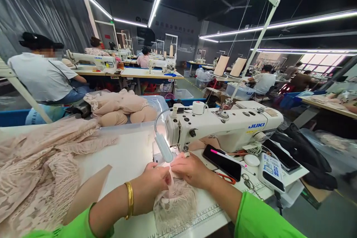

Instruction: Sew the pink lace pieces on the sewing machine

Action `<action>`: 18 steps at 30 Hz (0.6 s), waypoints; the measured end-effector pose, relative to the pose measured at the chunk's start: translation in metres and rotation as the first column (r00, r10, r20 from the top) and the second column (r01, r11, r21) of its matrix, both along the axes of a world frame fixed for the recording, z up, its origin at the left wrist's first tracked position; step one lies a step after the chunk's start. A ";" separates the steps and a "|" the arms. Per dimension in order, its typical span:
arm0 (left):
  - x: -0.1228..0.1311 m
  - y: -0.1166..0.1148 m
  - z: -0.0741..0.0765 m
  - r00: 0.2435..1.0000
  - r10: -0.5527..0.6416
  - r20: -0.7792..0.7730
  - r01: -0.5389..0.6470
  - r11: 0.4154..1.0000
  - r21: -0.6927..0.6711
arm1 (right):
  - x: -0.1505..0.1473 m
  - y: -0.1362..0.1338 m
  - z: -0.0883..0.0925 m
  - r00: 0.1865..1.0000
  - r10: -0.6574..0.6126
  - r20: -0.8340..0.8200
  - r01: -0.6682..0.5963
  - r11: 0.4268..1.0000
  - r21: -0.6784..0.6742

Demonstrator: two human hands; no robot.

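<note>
A white sewing machine [220, 122] stands in front of me, its small lamp [163, 148] lit over the needle area. My left hand [154, 184] wears a gold bangle and pinches a piece of beige lace fabric [177, 206]. My right hand [189, 169] grips the same fabric at its upper edge, close by the presser foot. Lace hangs down from between both hands towards the table's front edge. The needle tip is hidden behind the lamp and fingers.
Beige lace [52, 167] is heaped on the table's left, with padded cups [142, 114] behind it. At the right lie a phone [223, 161], orange-handled scissors [227, 178], a pen [231, 158] and a white power bank [270, 173]. Other people sit at machines farther off.
</note>
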State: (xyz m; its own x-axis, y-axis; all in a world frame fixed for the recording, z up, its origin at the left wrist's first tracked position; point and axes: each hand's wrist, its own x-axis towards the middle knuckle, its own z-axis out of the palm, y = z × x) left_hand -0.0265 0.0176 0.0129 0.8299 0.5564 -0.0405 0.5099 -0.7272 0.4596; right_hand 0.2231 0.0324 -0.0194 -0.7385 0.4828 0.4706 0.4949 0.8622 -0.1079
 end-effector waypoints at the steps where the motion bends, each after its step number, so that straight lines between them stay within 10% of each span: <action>1: 0.002 -0.004 -0.001 0.999 0.031 0.020 -0.031 0.999 0.012 | 0.002 -0.003 0.003 1.000 0.003 -0.027 -0.005 0.999 -0.042; 18: 0.041 -0.032 -0.014 0.951 0.280 0.133 -0.287 0.958 0.029 | 0.002 -0.002 0.007 0.985 -0.172 -0.011 0.167 0.969 -0.180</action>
